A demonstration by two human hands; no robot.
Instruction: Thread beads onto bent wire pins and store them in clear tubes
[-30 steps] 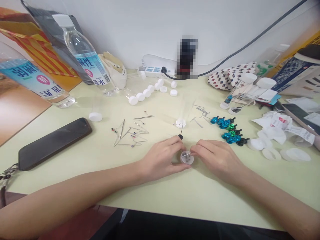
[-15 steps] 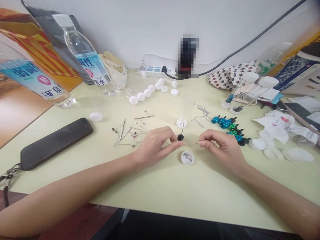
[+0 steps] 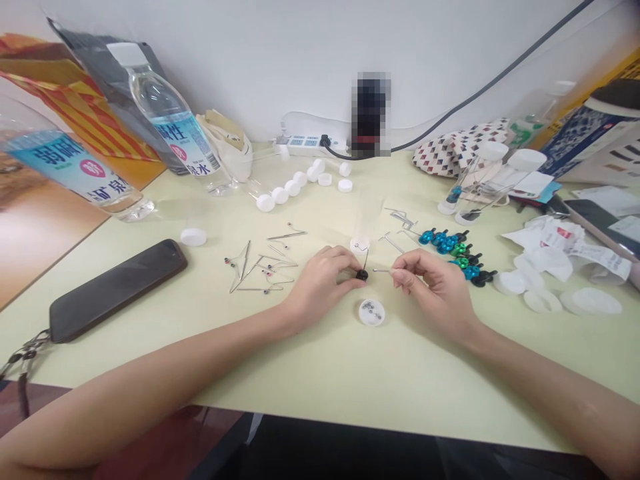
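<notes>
My left hand (image 3: 324, 280) pinches a small black knob (image 3: 362, 275) with a bent wire rising from it, just above the table. My right hand (image 3: 434, 287) is closed in a pinch on a thin metal pin (image 3: 382, 271) whose tip points left at the knob, a short gap away. Below and between both hands a white cap (image 3: 371, 311) lies open side up with small metal bits inside. Neither hand touches the cap.
Loose bent wires (image 3: 260, 267) lie left of my hands, blue, green and black knobs (image 3: 457, 253) to the right. A black phone (image 3: 117, 285) lies at the left, water bottles (image 3: 173, 123) behind it. White caps (image 3: 300, 180), clear tubes (image 3: 473, 180), a power strip (image 3: 305, 141) and crumpled wrappers (image 3: 560, 250) crowd the back and right.
Both hands have left the white cap and risen toward the black knob. My right hand lifted a metal pin out and brought it left; my left hand took hold of the knob.
</notes>
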